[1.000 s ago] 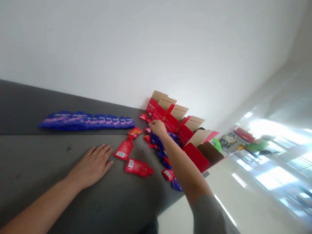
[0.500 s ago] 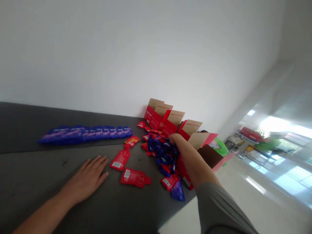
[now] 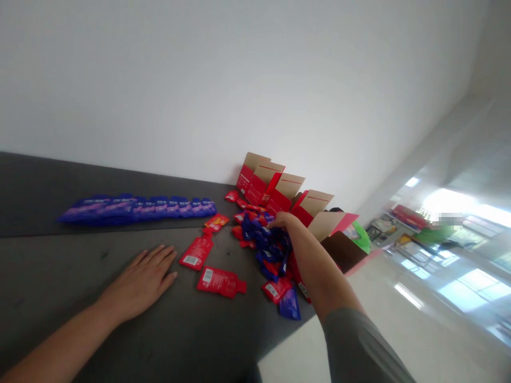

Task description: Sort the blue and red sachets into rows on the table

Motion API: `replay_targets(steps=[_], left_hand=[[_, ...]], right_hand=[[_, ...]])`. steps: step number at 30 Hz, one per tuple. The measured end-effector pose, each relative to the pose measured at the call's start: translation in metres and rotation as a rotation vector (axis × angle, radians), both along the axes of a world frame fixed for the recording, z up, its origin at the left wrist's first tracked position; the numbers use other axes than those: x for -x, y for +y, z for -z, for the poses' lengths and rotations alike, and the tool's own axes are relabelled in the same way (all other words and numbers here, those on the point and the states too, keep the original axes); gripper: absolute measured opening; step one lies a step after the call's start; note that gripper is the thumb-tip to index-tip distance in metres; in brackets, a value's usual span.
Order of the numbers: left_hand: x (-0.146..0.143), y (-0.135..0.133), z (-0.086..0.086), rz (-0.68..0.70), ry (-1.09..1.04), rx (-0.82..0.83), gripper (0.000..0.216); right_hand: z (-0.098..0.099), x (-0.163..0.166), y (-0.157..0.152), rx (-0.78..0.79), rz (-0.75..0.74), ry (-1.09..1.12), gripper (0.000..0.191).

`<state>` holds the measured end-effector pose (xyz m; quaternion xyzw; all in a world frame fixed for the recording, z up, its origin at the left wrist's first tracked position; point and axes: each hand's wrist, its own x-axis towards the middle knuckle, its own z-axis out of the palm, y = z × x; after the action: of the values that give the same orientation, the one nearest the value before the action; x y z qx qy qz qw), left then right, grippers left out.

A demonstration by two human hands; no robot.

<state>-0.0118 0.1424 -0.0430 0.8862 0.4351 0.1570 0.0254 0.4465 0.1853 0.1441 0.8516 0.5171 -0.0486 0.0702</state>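
My left hand [image 3: 146, 276] lies flat on the dark table [image 3: 187, 335], fingers stretched out and holding nothing. Just beyond its fingertips is a red pouch [image 3: 195, 254] with a white barcode label, and another red pouch [image 3: 219, 282] lies to the right. An orange-red pouch [image 3: 216, 222] touches the first one's narrow end. My right hand [image 3: 281, 219] reaches into a loose pile of blue and red pouches [image 3: 261, 236]. Its fingers are curled down at the pile's upper edge; what they hold is hidden. Overlapping blue-purple pouches [image 3: 159, 207] form a row at the back left.
Red cardboard boxes [image 3: 277, 201] with raised brown flaps stand in a slanting row behind my right forearm. A red pouch [image 3: 276, 289] and a blue-purple pouch [image 3: 289, 304] lie near the table's right edge. A white wall [image 3: 159, 90] rises behind the table.
My view has tilted slightly, so the table things sit a little higher. The right hand has shifted slightly left over the pile, its fingers showing more. The left hand rests in place.
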Motion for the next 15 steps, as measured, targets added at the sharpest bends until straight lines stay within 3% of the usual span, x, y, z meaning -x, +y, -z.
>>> replay_targets(steps=[3,6,9,12,15], left_hand=[[-0.001,-0.002,-0.004,-0.004,-0.014,0.006,0.064],[-0.003,-0.005,-0.01,-0.011,-0.009,0.022,0.064],[-0.004,-0.01,-0.017,-0.006,-0.038,0.051,0.063],[-0.005,-0.014,-0.022,-0.008,-0.055,0.071,0.061],[-0.005,-0.015,-0.026,-0.02,-0.048,0.082,0.06]], right_hand=[[0.008,-0.002,-0.001,0.008,0.044,-0.001,0.048],[0.005,-0.005,0.001,-0.153,0.1,-0.03,0.043],[-0.001,0.013,0.011,-0.374,-0.005,0.109,0.029],[0.004,0.07,0.033,-0.523,-0.122,0.456,0.029],[0.02,0.158,0.06,-0.461,-0.182,0.842,0.023]])
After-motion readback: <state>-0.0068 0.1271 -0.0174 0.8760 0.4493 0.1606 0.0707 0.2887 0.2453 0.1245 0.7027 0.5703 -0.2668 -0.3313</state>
